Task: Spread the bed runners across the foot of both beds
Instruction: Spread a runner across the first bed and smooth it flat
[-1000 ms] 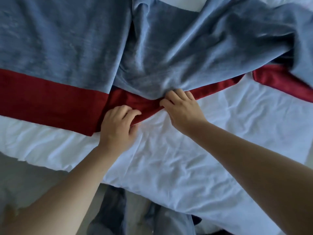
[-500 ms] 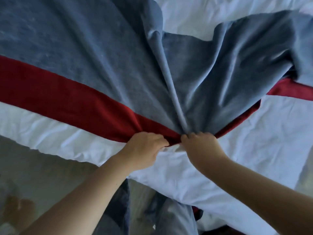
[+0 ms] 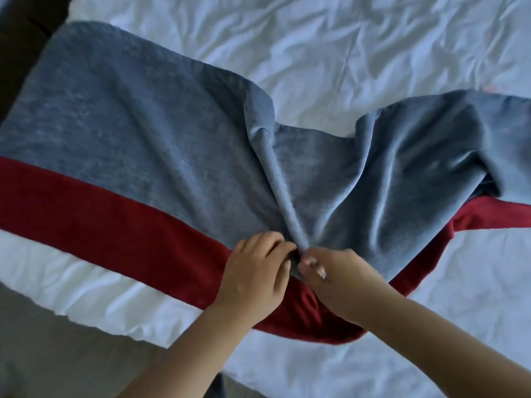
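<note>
A blue-grey bed runner [image 3: 120, 145] with a dark red band [image 3: 94, 214] along its near edge lies across a bed with white sheets [image 3: 344, 47]. Its left half lies flat; its right half [image 3: 416, 156] is bunched and creased, with a raised fold running from the far edge down to my hands. My left hand [image 3: 255, 280] and my right hand [image 3: 342, 277] meet at the bottom of that fold, fingers curled, pinching the cloth where blue meets red. The red band sags below my wrists.
The bed's near edge [image 3: 94, 308] runs diagonally at lower left, with grey floor [image 3: 57, 363] beyond it. A dark piece of furniture [image 3: 20, 38] stands at the upper left corner. White sheet stretches to the right and behind the runner.
My hands have pulled the runner toward me and moved from its red edge up to the blue-red seam. The runner's far edge and the white sheet beyond it have come into view.
</note>
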Demonstrator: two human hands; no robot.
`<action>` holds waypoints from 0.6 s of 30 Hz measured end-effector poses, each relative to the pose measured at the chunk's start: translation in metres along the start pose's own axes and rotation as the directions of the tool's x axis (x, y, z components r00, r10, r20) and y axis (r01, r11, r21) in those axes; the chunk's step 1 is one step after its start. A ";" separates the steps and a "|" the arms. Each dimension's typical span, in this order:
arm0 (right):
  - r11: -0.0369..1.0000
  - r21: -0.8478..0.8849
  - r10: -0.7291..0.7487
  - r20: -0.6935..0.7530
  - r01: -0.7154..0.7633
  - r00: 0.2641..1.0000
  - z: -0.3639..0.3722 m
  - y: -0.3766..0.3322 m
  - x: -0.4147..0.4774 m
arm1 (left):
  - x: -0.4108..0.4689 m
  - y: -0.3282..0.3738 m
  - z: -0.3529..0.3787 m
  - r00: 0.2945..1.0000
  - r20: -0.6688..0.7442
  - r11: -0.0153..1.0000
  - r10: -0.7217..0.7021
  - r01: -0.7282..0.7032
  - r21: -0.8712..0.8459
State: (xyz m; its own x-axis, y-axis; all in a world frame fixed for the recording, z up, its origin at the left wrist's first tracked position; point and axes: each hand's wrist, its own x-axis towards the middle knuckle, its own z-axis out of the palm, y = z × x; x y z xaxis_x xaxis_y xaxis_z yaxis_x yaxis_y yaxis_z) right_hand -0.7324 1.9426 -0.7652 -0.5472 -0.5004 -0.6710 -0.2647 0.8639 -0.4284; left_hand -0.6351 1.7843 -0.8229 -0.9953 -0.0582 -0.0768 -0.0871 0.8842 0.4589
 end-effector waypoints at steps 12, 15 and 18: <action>0.998 -0.029 -0.056 -0.343 0.049 0.938 -0.108 -0.027 0.172 | 0.102 0.016 0.024 0.912 0.000 0.911 -0.411 0.410 0.038; 0.998 -0.057 -0.029 -0.348 0.010 0.937 -0.105 -0.024 0.185 | 0.120 0.010 0.021 0.902 -0.065 0.904 -0.427 0.426 -0.021; 1.000 -0.009 -0.029 -0.423 0.028 0.906 -0.099 -0.016 0.192 | 0.135 0.001 0.018 0.921 -0.024 0.921 -0.390 0.389 -0.032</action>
State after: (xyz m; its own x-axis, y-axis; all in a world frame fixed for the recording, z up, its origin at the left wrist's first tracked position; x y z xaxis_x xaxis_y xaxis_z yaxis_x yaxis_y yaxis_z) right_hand -0.9113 1.8381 -0.8272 -0.8234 -0.4547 -0.3395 -0.2873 0.8500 -0.4416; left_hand -0.7692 1.7855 -0.8488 -0.8833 -0.4096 -0.2282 -0.4689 0.7764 0.4211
